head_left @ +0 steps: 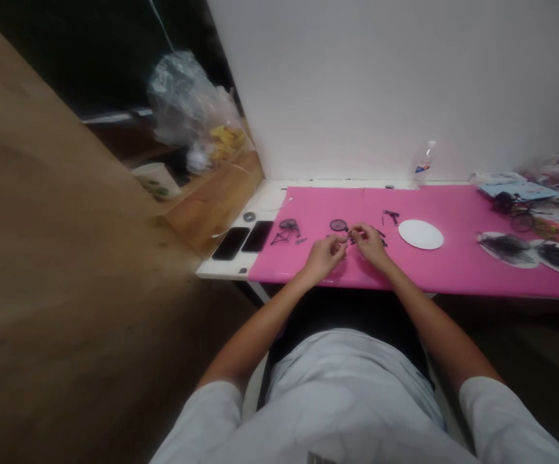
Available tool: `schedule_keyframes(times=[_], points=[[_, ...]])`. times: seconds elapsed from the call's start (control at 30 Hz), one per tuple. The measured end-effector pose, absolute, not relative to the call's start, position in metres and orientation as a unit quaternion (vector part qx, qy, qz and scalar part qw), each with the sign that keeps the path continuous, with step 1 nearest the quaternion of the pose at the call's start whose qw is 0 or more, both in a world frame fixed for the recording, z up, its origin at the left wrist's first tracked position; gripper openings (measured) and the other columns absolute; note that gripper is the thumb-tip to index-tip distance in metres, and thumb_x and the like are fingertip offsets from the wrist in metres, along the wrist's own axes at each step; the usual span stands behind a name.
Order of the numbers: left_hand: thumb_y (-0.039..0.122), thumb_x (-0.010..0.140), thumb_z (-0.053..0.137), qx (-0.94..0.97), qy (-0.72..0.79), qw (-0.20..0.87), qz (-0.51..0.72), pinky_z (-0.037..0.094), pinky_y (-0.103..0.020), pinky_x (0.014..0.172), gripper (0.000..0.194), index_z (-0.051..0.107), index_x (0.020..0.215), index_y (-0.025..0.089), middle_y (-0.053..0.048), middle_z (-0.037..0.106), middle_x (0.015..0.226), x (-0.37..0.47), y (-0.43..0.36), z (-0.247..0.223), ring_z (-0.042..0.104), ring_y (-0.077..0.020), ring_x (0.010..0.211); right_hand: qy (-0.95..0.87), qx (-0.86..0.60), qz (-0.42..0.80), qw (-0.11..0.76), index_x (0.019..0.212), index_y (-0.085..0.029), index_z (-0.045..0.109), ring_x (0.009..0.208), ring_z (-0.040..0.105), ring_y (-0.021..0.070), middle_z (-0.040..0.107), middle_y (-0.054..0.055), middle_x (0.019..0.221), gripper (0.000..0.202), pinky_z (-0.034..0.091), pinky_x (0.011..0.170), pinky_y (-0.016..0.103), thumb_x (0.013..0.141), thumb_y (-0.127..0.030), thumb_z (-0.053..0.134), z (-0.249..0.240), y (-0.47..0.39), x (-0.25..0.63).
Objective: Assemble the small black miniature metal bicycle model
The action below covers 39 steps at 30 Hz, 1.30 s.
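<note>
My left hand and my right hand meet fingertip to fingertip just above the pink tabletop cover. Both are closed in a pinch around something small and dark, too tiny and blurred to name. Just beyond the fingers lies a small black toy wheel. A black miniature bicycle frame with a wheel rests to the left of my left hand. Past my right hand are a black T-shaped part and a white oval plate. More small dark pieces are partly hidden by my right hand.
Two dark phones lie at the table's left end. On the right are white plates with black scribble-like material, a dark miniature bicycle and packets. A clear bottle stands against the wall; plastic bags sit back left.
</note>
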<state>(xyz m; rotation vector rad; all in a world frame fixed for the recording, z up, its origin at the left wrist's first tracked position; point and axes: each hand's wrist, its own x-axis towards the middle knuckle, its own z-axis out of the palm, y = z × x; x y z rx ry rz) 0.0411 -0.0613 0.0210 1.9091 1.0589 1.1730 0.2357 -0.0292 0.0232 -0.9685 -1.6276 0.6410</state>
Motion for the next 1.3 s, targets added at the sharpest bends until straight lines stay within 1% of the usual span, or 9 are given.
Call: schedule_keyframes(times=[0.23,0.37,0.47,0.63,0.77,0.87,0.93,1.03,1.3], points=[[0.030,0.097,0.072,0.758,0.422,0.278,0.413,0.051,-0.024,0.067,0.024,0.078,0.116,0.017,-0.006,0.081,0.088,0.038,-0.055,0.013,0.071,-0.0161,0.070,-0.699,-0.417,0.262,0.519,0.096,-0.025,0.076,0.092,0.072,0.0244,0.079,0.006,0.100,0.030,0.054,0.086,0.041,0.103,-0.052,0.064,0.023,-0.033,0.235],[0.031,0.098,0.071,0.734,0.419,0.320,0.428,0.050,-0.024,0.067,0.024,0.078,0.114,0.015,-0.007,0.080,0.086,0.032,-0.045,0.008,0.070,-0.0160,0.071,-0.700,-0.428,0.256,0.510,0.110,-0.027,0.081,0.100,0.071,0.0258,0.081,0.008,0.114,0.026,0.055,0.091,0.043,0.103,-0.048,0.067,0.019,-0.032,0.234],[0.033,0.099,0.072,0.704,0.420,0.350,0.453,0.052,-0.024,0.068,0.024,0.078,0.111,0.013,-0.007,0.079,0.085,0.029,-0.036,0.002,0.070,-0.0158,0.071,-0.712,-0.437,0.217,0.505,0.117,-0.026,0.080,0.106,0.069,0.0276,0.080,0.009,0.117,0.025,0.054,0.096,0.046,0.105,-0.043,0.067,0.011,-0.027,0.236],[0.030,0.098,0.075,0.640,0.421,0.413,0.492,0.053,-0.024,0.061,0.021,0.074,0.108,0.012,-0.008,0.079,0.084,0.026,-0.026,-0.008,0.069,-0.0144,0.062,-0.784,-0.440,0.111,0.423,0.111,-0.020,0.080,0.107,0.065,0.0297,0.078,0.012,0.109,0.017,0.051,0.100,0.047,0.104,-0.027,0.066,-0.006,-0.022,0.241],[0.032,0.096,0.076,0.600,0.418,0.458,0.505,0.048,-0.023,0.052,0.022,0.070,0.106,0.013,-0.007,0.078,0.082,0.026,-0.021,-0.019,0.066,-0.0135,0.054,-0.820,-0.464,0.053,0.331,0.102,-0.019,0.081,0.101,0.063,0.0299,0.076,0.011,0.100,0.012,0.049,0.095,0.044,0.102,-0.029,0.074,-0.014,-0.021,0.242],[0.032,0.095,0.078,0.600,0.417,0.441,0.521,0.052,-0.023,0.060,0.021,0.071,0.102,0.013,-0.008,0.078,0.081,0.025,-0.016,-0.028,0.071,-0.0149,0.064,-0.831,-0.474,0.025,0.291,0.100,-0.020,0.082,0.102,0.062,0.0305,0.075,0.011,0.099,0.013,0.048,0.095,0.044,0.101,-0.032,0.077,-0.017,-0.020,0.241],[0.032,0.094,0.079,0.602,0.413,0.431,0.530,0.055,-0.024,0.067,0.022,0.072,0.102,0.013,-0.009,0.079,0.083,0.025,-0.012,-0.033,0.075,-0.0169,0.072,-0.837,-0.470,0.015,0.279,0.101,-0.020,0.083,0.102,0.061,0.0306,0.076,0.012,0.101,0.014,0.047,0.096,0.044,0.102,-0.032,0.076,-0.019,-0.020,0.240],[0.034,0.095,0.079,0.600,0.407,0.434,0.535,0.055,-0.025,0.069,0.024,0.071,0.104,0.013,-0.011,0.079,0.085,0.025,-0.011,-0.036,0.076,-0.0181,0.075,-0.841,-0.465,0.016,0.274,0.103,-0.020,0.084,0.099,0.059,0.0298,0.076,0.011,0.098,0.016,0.046,0.095,0.043,0.104,-0.032,0.074,-0.020,-0.019,0.239],[0.044,0.094,0.079,0.589,0.410,0.453,0.529,0.046,-0.022,0.053,0.034,0.069,0.106,0.014,-0.010,0.079,0.084,0.027,-0.016,-0.032,0.066,-0.0140,0.059,-0.839,-0.470,0.042,0.271,0.094,-0.019,0.081,0.093,0.059,0.0268,0.076,0.009,0.094,0.012,0.046,0.092,0.040,0.101,-0.023,0.072,-0.020,-0.015,0.239]])
